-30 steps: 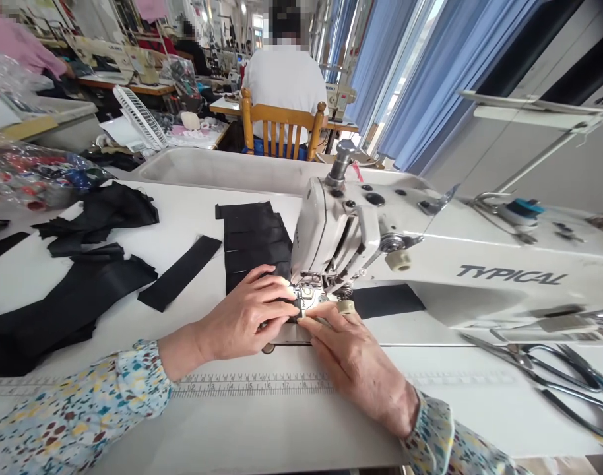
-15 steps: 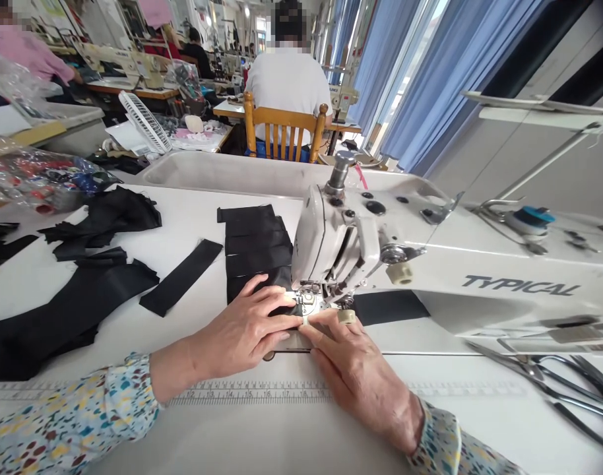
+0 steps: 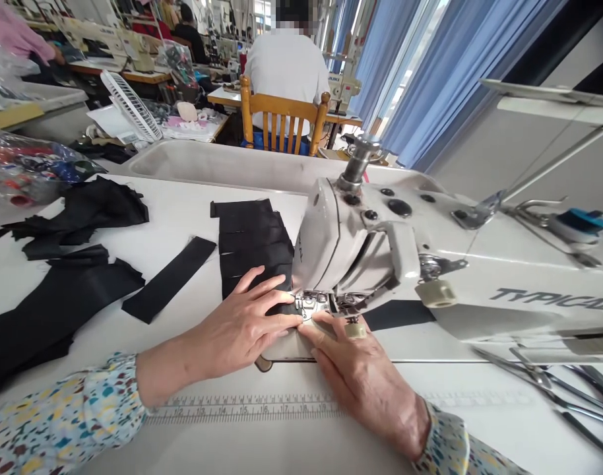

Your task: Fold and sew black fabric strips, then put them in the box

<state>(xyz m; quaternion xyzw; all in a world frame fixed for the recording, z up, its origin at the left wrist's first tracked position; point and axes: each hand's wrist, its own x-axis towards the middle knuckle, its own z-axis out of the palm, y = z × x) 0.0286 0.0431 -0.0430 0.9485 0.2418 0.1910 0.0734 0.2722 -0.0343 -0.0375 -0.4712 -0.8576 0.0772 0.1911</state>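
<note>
My left hand [image 3: 245, 323] lies with fingers spread on a row of joined black fabric pieces [image 3: 254, 237], its fingertips beside the presser foot of a white sewing machine [image 3: 326, 244]. Opposite it, my right hand [image 3: 365, 376] rests on the machine bed with fingers stretched toward the metal needle plate [image 3: 309, 307]. A knob on the machine head hides part of those fingers. Beyond the right hand, a flat black fabric strip [image 3: 400, 315] passes under the machine arm. The cloth right at the needle is mostly covered by my fingers.
A loose black strip [image 3: 170, 280] and heaped black cloth [image 3: 74, 284] lie at the left. A ruler scale [image 3: 247, 409] runs along the front. Scissors [image 3: 543, 379] lie at the right. Behind the machine are a trough [image 3: 222, 161] and a seated person [image 3: 286, 69].
The view has shifted, so the machine head looks larger and the scene sits differently in frame. My hands stay almost in place at the needle; the black pieces show little change.
</note>
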